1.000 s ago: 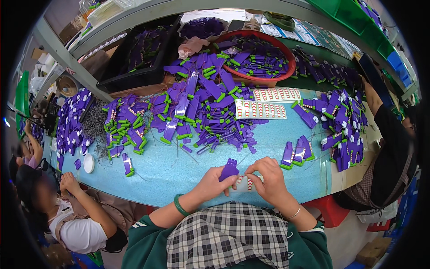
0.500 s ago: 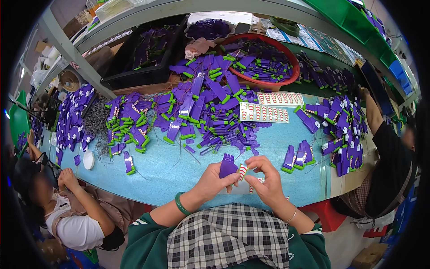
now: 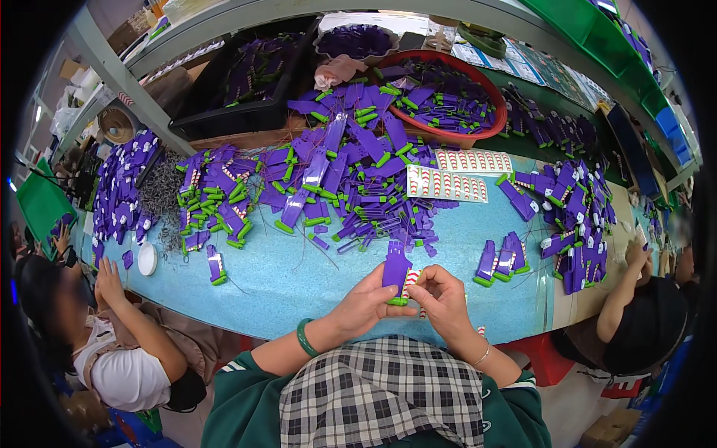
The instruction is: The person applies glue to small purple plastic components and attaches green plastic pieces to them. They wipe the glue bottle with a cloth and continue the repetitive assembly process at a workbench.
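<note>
Over the front edge of the table, my left hand (image 3: 361, 306) is closed on a flat purple plastic piece (image 3: 396, 266) with a bright green end, held upright. A red-and-white striped sticker (image 3: 412, 277) lies along the piece's right side. The thumb and fingers of my right hand (image 3: 446, 305) pinch that sticker at its right edge. Beyond my hands lies a large heap of similar purple pieces (image 3: 358, 196) with green ends. Several finished-looking ones (image 3: 509, 255) with striped stickers sit to the right. My fingers partly hide the sticker's lower end.
Striped sticker sheets (image 3: 448, 184) lie behind my hands. A red basin (image 3: 499, 123) and a black tray (image 3: 224, 128) stand at the back. A small white lid (image 3: 147, 259) is on the left. Co-workers sit on both sides, one in a white sleeve (image 3: 134, 373). A metal shelf beam (image 3: 246, 41) crosses overhead.
The purple piece has turned upright, showing its green end. The striped sticker, earlier between my hands, is now against the piece's side. The right co-worker's arm has drawn back.
</note>
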A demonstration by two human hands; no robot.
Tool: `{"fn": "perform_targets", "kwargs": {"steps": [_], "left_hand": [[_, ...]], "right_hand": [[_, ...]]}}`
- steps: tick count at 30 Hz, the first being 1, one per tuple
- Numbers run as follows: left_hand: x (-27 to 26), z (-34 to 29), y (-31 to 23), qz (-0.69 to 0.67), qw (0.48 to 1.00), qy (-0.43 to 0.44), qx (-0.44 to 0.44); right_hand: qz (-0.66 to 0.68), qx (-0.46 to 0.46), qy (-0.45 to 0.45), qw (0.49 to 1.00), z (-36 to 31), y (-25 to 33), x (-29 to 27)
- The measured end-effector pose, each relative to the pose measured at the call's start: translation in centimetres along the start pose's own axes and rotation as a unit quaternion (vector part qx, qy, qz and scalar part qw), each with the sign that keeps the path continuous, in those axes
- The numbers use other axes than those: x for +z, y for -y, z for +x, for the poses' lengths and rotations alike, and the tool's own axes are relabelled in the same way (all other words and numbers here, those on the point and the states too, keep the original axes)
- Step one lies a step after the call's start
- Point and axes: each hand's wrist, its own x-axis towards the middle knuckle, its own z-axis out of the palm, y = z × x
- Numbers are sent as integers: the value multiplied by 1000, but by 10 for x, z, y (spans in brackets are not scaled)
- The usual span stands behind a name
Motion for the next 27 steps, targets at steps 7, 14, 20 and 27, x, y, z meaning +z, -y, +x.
{"fn": "perform_targets", "kwargs": {"steps": [7, 14, 20, 27], "left_hand": [[0, -1, 0, 3, 1000, 10, 0], [4, -1, 0, 53, 998, 3, 16], [8, -1, 1, 177, 984, -16, 23], [3, -1, 9, 170, 985, 8, 24]], "right_hand": [[-23, -10, -13, 1000, -2, -4, 0], [-89, -67, -19, 994, -3, -11, -1], [-118, -88, -33, 989, -6, -14, -4], [-252, -262, -81, 928, -4, 2, -1]]}}
